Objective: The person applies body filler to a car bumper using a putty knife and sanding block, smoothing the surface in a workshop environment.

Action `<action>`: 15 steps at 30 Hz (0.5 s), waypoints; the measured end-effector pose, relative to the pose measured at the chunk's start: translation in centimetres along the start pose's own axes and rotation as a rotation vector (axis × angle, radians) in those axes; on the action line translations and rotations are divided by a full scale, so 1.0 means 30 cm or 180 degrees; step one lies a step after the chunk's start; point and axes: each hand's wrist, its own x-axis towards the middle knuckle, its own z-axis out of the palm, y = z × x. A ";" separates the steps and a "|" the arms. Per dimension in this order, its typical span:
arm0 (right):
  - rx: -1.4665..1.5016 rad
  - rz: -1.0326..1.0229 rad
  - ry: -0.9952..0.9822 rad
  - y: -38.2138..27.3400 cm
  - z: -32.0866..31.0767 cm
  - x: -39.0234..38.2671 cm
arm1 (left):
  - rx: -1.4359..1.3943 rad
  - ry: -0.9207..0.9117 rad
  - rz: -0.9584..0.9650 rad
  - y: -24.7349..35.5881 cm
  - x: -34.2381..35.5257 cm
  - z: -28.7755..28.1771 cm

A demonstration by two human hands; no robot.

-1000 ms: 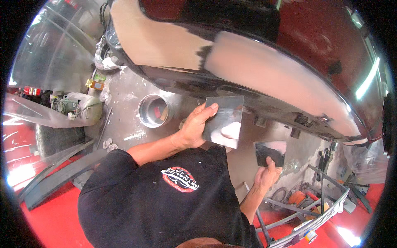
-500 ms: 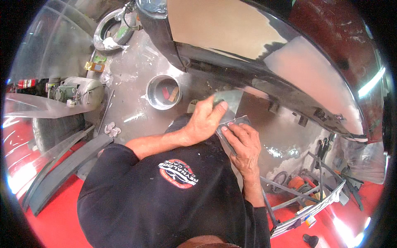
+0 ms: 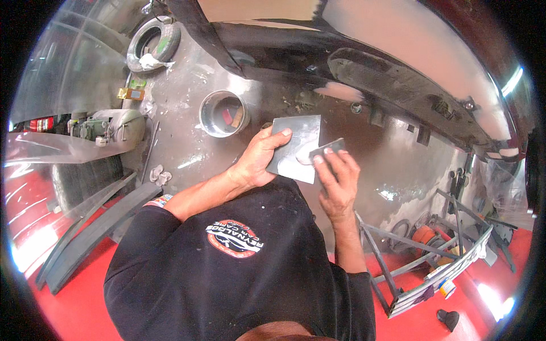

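Note:
My left hand (image 3: 254, 161) grips a flat grey rectangular plate (image 3: 294, 128) by its left edge, thumb on top, face turned up. A pale patch lies on the plate's right part; whether it is paste or glare I cannot tell. In my right hand (image 3: 339, 184) is a thin, dark grey flat spreader (image 3: 330, 146), held between thumb and fingers at the plate's right edge. Beyond both hands is the lower side of a dark car body panel (image 3: 273, 54) with beige and pinkish patches (image 3: 398, 40).
A round metal bucket (image 3: 203, 122) with red and tan blocks inside stands on the floor. At the left are a tyre (image 3: 136, 54), a compressor (image 3: 128, 126) and curved dark trim strips (image 3: 85, 250). A metal frame (image 3: 398, 304) lies at the lower right.
The plate has turned from a steep tilt to face up. My right hand has shifted with the spreader to the plate's right edge. The car panel sits higher in view.

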 end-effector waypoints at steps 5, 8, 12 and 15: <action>0.0735 0.1094 0.0263 0.139 -0.064 -0.136 | -0.0272 0.0122 0.0424 0.010 -0.019 0.035; 0.4027 0.2770 0.1451 0.154 -0.082 -0.210 | 0.0005 0.0089 0.0717 0.006 -0.004 0.027; 0.5298 0.2782 0.1920 0.102 -0.040 -0.236 | 0.0544 0.0408 0.0617 -0.055 0.024 -0.012; 0.5072 0.3073 0.2088 0.053 -0.004 -0.258 | 0.0570 0.0386 0.0440 -0.029 0.051 -0.023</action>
